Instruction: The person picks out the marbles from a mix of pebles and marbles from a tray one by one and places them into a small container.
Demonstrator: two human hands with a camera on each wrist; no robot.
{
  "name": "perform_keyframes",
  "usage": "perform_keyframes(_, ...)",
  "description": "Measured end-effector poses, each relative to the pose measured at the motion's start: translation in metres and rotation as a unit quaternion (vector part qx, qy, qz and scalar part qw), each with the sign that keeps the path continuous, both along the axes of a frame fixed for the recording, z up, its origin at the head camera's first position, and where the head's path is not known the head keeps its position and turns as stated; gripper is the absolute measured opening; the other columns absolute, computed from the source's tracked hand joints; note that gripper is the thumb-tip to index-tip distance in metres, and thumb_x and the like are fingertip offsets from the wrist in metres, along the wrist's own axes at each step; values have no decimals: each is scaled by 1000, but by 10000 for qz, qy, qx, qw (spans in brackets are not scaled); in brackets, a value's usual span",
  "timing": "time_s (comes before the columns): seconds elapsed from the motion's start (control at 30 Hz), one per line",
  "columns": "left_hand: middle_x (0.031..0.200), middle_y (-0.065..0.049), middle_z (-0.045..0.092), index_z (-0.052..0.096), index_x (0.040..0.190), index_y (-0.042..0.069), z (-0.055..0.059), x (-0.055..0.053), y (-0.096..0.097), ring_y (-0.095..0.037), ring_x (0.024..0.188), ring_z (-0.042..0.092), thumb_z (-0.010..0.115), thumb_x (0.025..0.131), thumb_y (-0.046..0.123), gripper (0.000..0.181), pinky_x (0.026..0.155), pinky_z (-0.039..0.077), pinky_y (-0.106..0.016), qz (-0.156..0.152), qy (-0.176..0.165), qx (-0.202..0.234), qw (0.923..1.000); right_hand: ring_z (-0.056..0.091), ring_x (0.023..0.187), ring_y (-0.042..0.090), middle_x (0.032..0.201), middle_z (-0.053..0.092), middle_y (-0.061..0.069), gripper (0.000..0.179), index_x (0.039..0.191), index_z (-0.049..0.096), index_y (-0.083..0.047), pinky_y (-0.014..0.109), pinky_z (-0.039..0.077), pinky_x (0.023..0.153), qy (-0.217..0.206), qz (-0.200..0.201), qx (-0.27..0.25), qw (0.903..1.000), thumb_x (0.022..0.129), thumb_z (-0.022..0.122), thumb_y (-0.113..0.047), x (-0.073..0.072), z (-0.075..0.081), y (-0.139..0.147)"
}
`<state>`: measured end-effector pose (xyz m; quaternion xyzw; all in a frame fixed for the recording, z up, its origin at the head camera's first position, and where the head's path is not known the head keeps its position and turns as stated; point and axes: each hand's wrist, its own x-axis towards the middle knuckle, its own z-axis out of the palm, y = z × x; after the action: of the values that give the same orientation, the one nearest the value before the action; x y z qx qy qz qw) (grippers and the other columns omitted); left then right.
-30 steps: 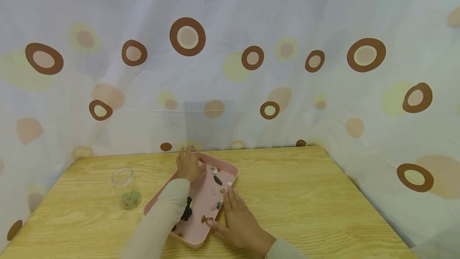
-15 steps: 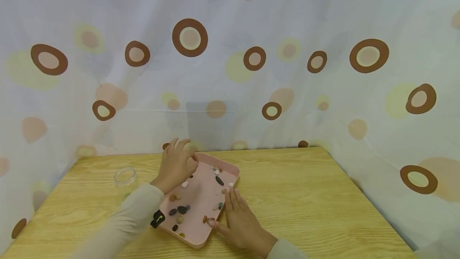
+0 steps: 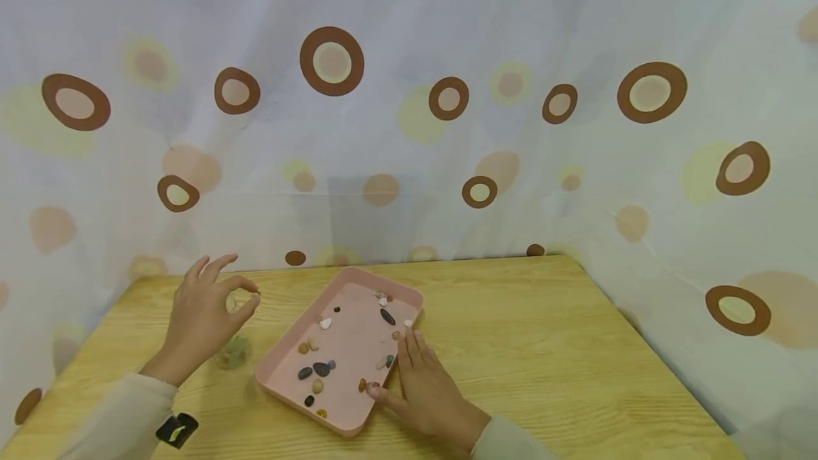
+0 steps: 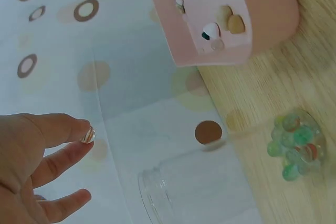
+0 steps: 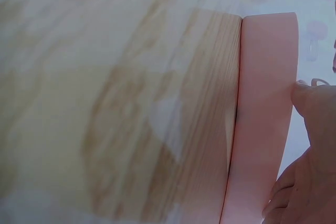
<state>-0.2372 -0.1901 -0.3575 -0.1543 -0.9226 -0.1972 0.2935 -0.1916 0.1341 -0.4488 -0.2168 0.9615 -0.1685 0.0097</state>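
Note:
My left hand pinches a small striped marble between thumb and forefinger, the other fingers spread. It is raised over the left of the table, in front of a clear jar whose bottom holds several green and orange marbles. In the head view the hand hides much of that jar. On the right side of a pink tray, my right hand rests along the rim, with thumb and fingertips at the edge. Several small stones, among them a dark oval pebble and a white one, lie scattered in the tray.
The wooden table extends to the right of the tray. A white curtain with brown circles hangs behind it and along the sides. A black band-like device sits at the left sleeve.
My left hand has left the far left part of the tray with the marble, moving left to the jar. The right hand stays at the tray's rim.

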Motion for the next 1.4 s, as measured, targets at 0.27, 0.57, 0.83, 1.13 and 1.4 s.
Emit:
perform_keyframes(0.27,131,-27,51,74,84,12,-12,8,-35,-59,123,35,77,77,16,8,80,30,-80,408,-111,14,9991,8,144,43,156,5,27,90,150,14,6,54,21,114,1,46,9,10000,95,35,-63,0,-1,1)
perform_keyframes(0.57,128,-32,50,74,88,8,-15,9,-46,-59,124,33,74,80,16,11,81,29,-80,602,-315,69,9977,8,144,43,156,6,27,91,150,14,6,54,21,114,-32,33,5,10000,95,36,-63,0,-1,1)
perform_keyframes(0.83,128,-31,50,73,89,7,-16,9,-47,-58,124,33,73,81,17,13,81,29,-79,630,-366,51,9973,8,144,42,156,5,27,93,150,13,7,55,22,114,-161,2,-18,9999,95,36,-64,0,2,0)
perform_keyframes(1.13,127,-31,51,74,89,6,-21,9,-49,-58,122,34,71,83,18,14,81,29,-78,655,-358,60,9972,8,145,42,156,7,27,92,150,14,6,54,20,114,-113,35,2,9999,94,35,-64,-1,2,-1)
perform_keyframes(1.4,125,-29,52,74,88,8,-22,9,-53,-57,119,37,73,81,16,10,79,32,-78,588,-292,-150,9977,8,144,43,156,6,28,92,150,15,7,55,21,114,-120,40,-22,9999,95,36,-64,-2,-2,-4)
